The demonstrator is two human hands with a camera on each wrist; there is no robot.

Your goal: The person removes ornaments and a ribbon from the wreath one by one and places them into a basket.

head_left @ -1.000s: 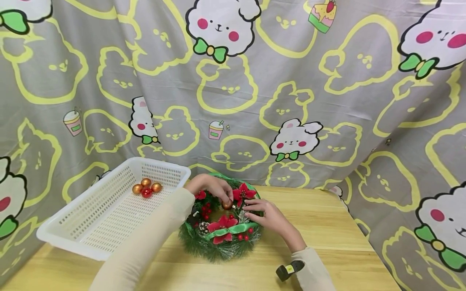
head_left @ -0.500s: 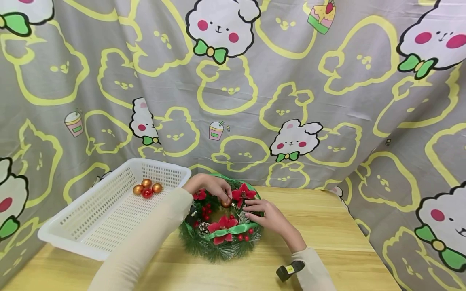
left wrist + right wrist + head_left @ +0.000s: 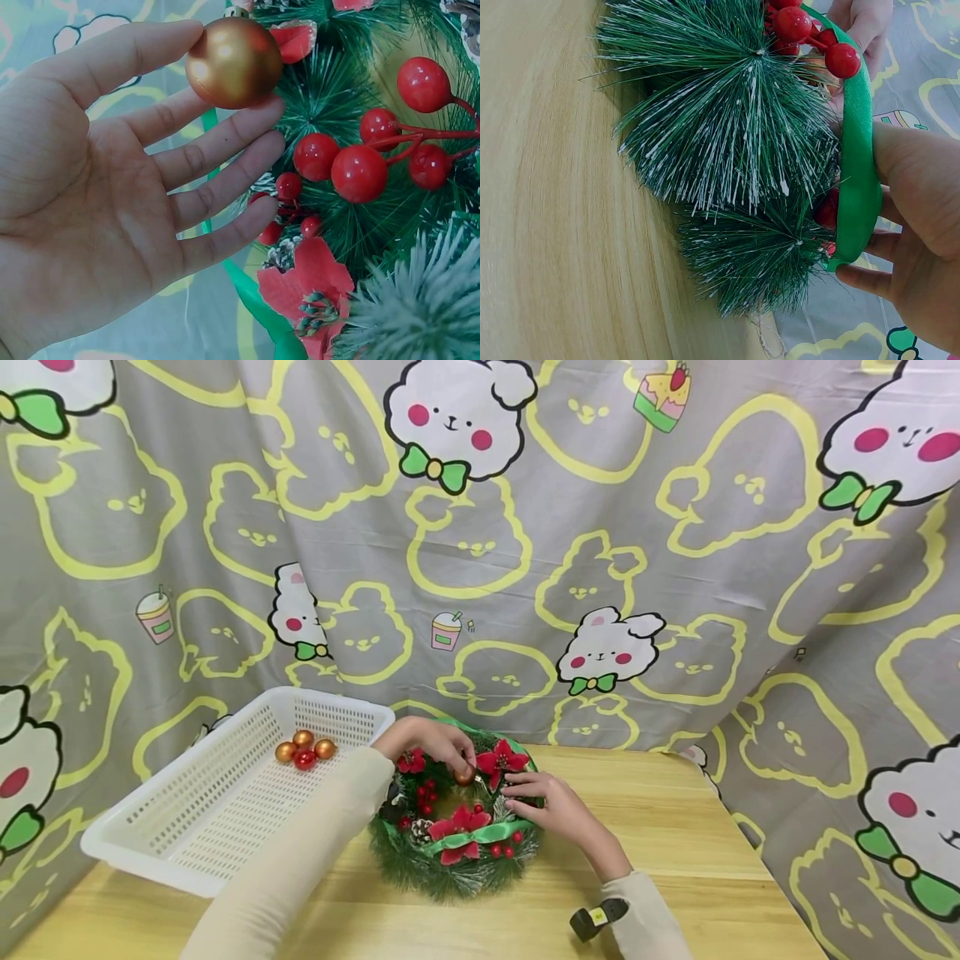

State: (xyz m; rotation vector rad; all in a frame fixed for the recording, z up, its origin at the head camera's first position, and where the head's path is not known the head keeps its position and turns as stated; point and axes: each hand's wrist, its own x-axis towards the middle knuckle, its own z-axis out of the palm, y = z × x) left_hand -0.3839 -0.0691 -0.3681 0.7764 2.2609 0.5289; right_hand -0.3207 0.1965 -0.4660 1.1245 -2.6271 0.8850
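My left hand (image 3: 438,745) is over the inner far side of a Christmas wreath (image 3: 456,883), pinching a gold bauble (image 3: 234,67) between thumb and fingertips. In the left wrist view the bauble's silver cap points up, and the other fingers extend loosely beside red berries (image 3: 358,174). My right hand (image 3: 553,806) rests on the wreath's right side, fingers extended over its top. In the right wrist view its fingertips meet the green ribbon (image 3: 859,165), partly hidden behind it. Red poinsettias (image 3: 459,832) and a pinecone (image 3: 420,831) decorate the wreath.
A white perforated basket (image 3: 142,852) stands to the left, with several gold baubles (image 3: 325,748) and a red bauble (image 3: 305,759) inside. The wooden table (image 3: 645,827) meets a patterned curtain (image 3: 480,560) at the back. A black strap device (image 3: 597,918) sits by the right wrist.
My left hand has shifted slightly left with the gold bauble, still held over the wreath. The right hand keeps its place on the wreath.
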